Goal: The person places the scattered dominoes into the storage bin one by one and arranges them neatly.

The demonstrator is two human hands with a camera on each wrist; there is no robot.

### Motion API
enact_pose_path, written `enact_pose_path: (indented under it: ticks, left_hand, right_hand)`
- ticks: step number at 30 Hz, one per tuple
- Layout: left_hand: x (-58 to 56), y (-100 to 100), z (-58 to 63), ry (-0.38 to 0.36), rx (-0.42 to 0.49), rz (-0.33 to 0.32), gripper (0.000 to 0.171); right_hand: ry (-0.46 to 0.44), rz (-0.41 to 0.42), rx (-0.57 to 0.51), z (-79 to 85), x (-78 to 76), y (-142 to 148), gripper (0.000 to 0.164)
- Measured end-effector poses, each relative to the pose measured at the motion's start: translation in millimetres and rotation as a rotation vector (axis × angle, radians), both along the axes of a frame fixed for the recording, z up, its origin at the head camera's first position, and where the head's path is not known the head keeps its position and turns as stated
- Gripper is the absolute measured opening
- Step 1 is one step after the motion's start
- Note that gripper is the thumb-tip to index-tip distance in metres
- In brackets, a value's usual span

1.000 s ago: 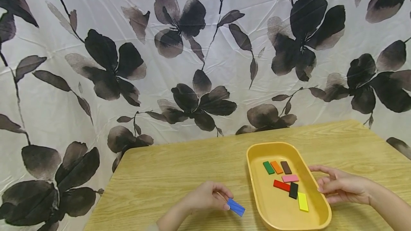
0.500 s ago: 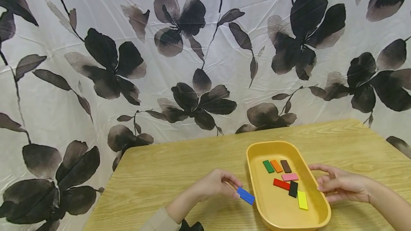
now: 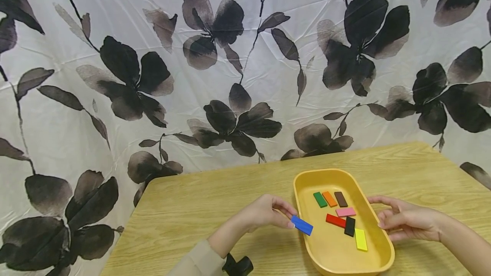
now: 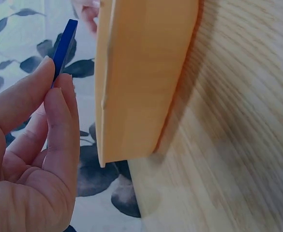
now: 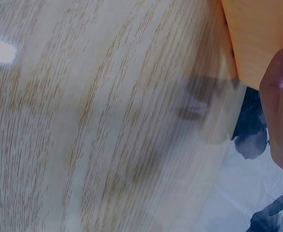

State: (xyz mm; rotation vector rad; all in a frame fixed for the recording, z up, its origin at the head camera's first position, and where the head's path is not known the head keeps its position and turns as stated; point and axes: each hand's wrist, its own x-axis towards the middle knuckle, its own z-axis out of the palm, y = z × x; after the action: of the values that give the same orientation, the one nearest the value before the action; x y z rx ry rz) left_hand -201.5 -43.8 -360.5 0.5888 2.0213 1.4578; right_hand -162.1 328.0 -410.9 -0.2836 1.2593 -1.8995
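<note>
My left hand [image 3: 266,214] pinches one end of a flat blue domino-shaped block [image 3: 302,225] between thumb and fingertips. Seen from the head, the block overlaps the left rim of a yellow tray [image 3: 326,257]. In the left wrist view the block [image 4: 64,49] stands up on edge from the fingertips, beside the tray's outer wall [image 4: 141,82]. On the far side, my right hand [image 3: 410,220] holds the tray's right edge, thumb at the rim and fingers along the outside. Only part of that hand [image 5: 281,111] shows in the right wrist view.
Inside the tray lie several similar blocks: green [image 3: 320,199], orange [image 3: 329,199], brown [image 3: 341,199], pink [image 3: 346,211], red [image 3: 335,220], black [image 3: 350,226] and yellow [image 3: 361,240]. The tray stands on a wood-grain table [image 3: 215,203] before a floral curtain [image 3: 268,54].
My left hand has moved up and to the right with the blue block, from over the table to the tray's left rim. The right hand and the tray have stayed put.
</note>
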Motion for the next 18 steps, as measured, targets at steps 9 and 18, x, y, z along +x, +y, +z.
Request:
enact_pose_path:
  ticks: [9, 18]
  left_hand:
    - [-6.6, 13.1, 5.7, 0.033, -0.004, -0.016, 0.018]
    - [-14.3, 37.0, 12.9, 0.049, -0.014, -0.056, 0.018]
  right_hand:
    - [0.019, -0.016, 0.015, -2.4, -1.8, -1.8, 0.047]
    - [0.030, -0.012, 0.006, -2.5, 0.1, 2.0, 0.046]
